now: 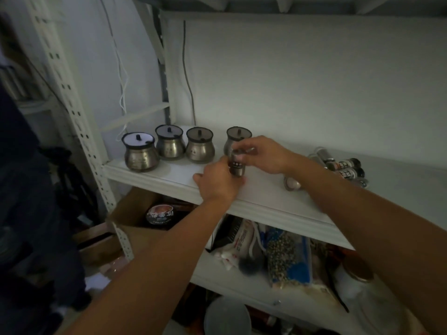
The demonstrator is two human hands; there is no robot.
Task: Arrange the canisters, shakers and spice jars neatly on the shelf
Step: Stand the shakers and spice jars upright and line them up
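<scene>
Several round steel canisters stand in a row on the white shelf (154, 176): one at the far left (140, 152), a second (169, 142), a third (199, 145) and a fourth (235, 139) partly behind my hands. An upright dark spice jar (237, 165) stands on the shelf in front of the fourth canister. My left hand (216, 181) grips the jar's body from the left. My right hand (264, 154) pinches its top from the right. Several spice jars (346, 169) lie on their sides at the right. A small shaker (292, 183) lies beside my right forearm.
A white perforated upright (79, 117) frames the shelf's left end. Cables (188, 76) hang along the back wall. Below are a cardboard box (135, 223) with a dark round tin, bags of dried goods (285, 257) and a white bottle (367, 301).
</scene>
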